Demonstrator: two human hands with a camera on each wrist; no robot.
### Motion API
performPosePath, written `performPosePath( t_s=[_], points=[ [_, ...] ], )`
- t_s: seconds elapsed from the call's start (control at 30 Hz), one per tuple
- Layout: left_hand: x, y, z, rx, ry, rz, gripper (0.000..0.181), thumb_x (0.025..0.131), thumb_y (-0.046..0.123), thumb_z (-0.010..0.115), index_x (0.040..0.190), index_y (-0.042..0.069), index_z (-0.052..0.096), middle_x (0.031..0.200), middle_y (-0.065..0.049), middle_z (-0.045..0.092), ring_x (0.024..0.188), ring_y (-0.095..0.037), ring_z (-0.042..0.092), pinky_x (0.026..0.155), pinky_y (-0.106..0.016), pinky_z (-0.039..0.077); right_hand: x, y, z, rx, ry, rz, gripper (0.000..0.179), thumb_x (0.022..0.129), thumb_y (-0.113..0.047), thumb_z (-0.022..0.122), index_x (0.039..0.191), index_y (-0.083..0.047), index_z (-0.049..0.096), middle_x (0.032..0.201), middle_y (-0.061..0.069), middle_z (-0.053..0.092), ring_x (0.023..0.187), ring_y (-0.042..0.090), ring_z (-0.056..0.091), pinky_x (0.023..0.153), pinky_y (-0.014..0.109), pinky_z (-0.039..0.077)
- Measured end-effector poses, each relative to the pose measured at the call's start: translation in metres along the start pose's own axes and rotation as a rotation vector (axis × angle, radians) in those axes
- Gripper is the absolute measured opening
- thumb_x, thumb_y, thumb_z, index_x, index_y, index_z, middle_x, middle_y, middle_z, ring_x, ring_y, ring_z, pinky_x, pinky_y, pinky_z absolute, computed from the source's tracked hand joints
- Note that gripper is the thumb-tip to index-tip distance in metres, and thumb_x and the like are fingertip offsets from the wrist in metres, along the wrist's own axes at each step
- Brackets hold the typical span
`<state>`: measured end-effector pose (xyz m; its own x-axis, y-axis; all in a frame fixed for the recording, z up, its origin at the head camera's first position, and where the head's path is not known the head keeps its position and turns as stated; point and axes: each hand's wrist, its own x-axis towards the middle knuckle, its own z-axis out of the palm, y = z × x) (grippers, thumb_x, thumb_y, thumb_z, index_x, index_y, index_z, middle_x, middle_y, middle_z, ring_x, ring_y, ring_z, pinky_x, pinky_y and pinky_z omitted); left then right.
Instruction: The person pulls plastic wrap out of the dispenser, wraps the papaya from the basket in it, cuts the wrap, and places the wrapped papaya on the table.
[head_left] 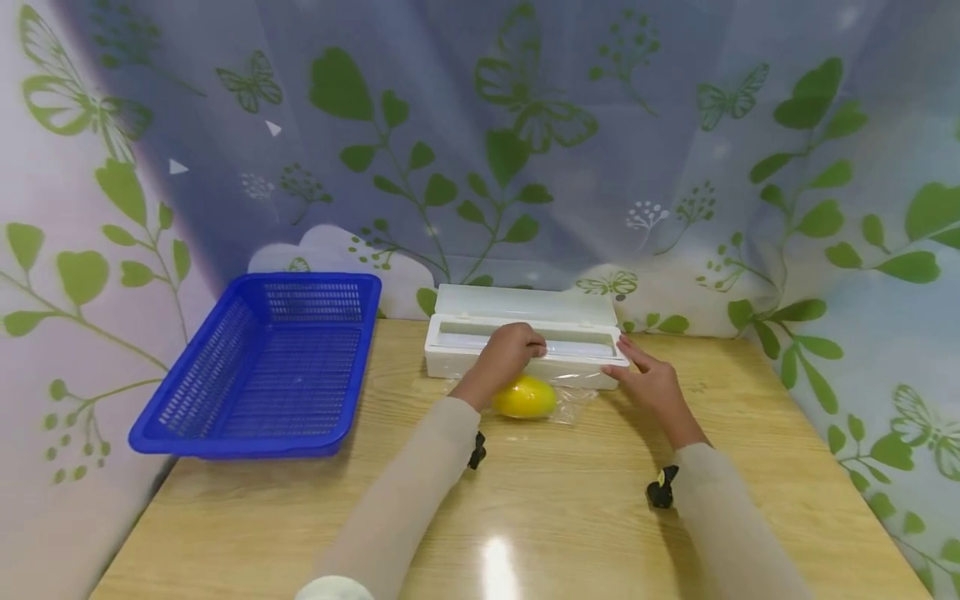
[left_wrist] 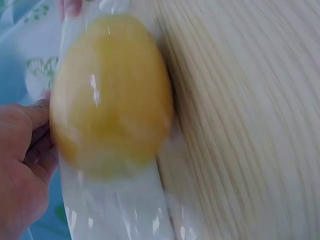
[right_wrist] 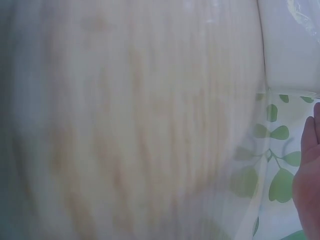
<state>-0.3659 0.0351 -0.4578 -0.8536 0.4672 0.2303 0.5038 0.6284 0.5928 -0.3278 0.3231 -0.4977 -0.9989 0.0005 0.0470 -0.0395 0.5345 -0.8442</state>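
Note:
A white cling film dispenser (head_left: pixel 525 367) stands with its lid raised and a film roll (head_left: pixel 577 347) inside. Clear cling film (head_left: pixel 573 404) comes down its front to a smooth yellow oval fruit (head_left: pixel 525 397), mango-like, lying on the table under the film. My left hand (head_left: pixel 504 357) reaches over the fruit, its curled fingers pinching the film at the dispenser's front rim; the exact hold is partly hidden. At the dispenser's right end, my right hand (head_left: pixel 656 385) rests with fairly straight fingers on the corner and the thumb against the front.
To the left, a blue plastic basket (head_left: pixel 345 392) with perforated sides stands on the wooden table (head_left: pixel 570 517). Behind the dispenser hangs a patterned curtain (head_left: pixel 450 125) with leaves and butterflies. Black wrist-worn devices (head_left: pixel 662 487) sit under both forearms.

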Motion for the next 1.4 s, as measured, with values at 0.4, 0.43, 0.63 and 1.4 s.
performPosePath(
  t_s=[0.4, 0.43, 0.63, 1.4],
  points=[
    [-0.031, -0.045, -0.041, 0.088, 0.075, -0.038, 0.016, 0.096, 0.016, 0.067, 0.104, 0.010, 0.079, 0.101, -0.004, 0.072, 0.093, -0.019, 0.066, 0.085, -0.031, 0.056, -0.004, 0.005, -0.009, -0.005, -0.001, 0.008, 0.086, 0.085, -0.058, 0.073, 0.155, -0.022, 0.038, 0.162, -0.011, 0.029, 0.153, 0.025, 0.023, 0.120, 0.049, 0.029],
    [-0.033, -0.047, -0.043, 0.092, 0.084, -0.037, 0.016, 0.096, 0.016, 0.067, 0.104, 0.009, 0.079, 0.101, -0.005, 0.072, 0.093, -0.020, 0.066, 0.086, -0.032, 0.056, -0.005, 0.006, -0.009, -0.004, 0.000, 0.005, 0.085, 0.085, -0.058, 0.073, 0.155, -0.022, 0.038, 0.162, -0.011, 0.029, 0.153, 0.025, 0.023, 0.120, 0.049, 0.029],
    [-0.040, -0.053, -0.051, 0.118, 0.098, -0.018, 0.014, 0.097, 0.012, 0.067, 0.101, 0.007, 0.079, 0.099, -0.009, 0.073, 0.094, -0.024, 0.066, 0.088, -0.035, 0.056, -0.005, 0.010, -0.008, 0.005, -0.010, -0.006, 0.084, 0.087, -0.055, 0.073, 0.155, -0.021, 0.038, 0.163, -0.010, 0.030, 0.153, 0.026, 0.024, 0.120, 0.049, 0.029],
    [-0.071, -0.072, -0.088, 0.253, 0.253, -0.152, 0.033, 0.082, -0.018, 0.048, 0.063, 0.008, 0.043, 0.069, -0.004, 0.040, 0.068, -0.019, 0.035, 0.063, -0.029, 0.030, -0.002, -0.002, -0.003, -0.067, -0.036, -0.015, 0.087, 0.085, -0.061, 0.071, 0.154, -0.019, 0.039, 0.163, -0.007, 0.029, 0.151, 0.029, 0.028, 0.119, 0.052, 0.030]
  ],
)
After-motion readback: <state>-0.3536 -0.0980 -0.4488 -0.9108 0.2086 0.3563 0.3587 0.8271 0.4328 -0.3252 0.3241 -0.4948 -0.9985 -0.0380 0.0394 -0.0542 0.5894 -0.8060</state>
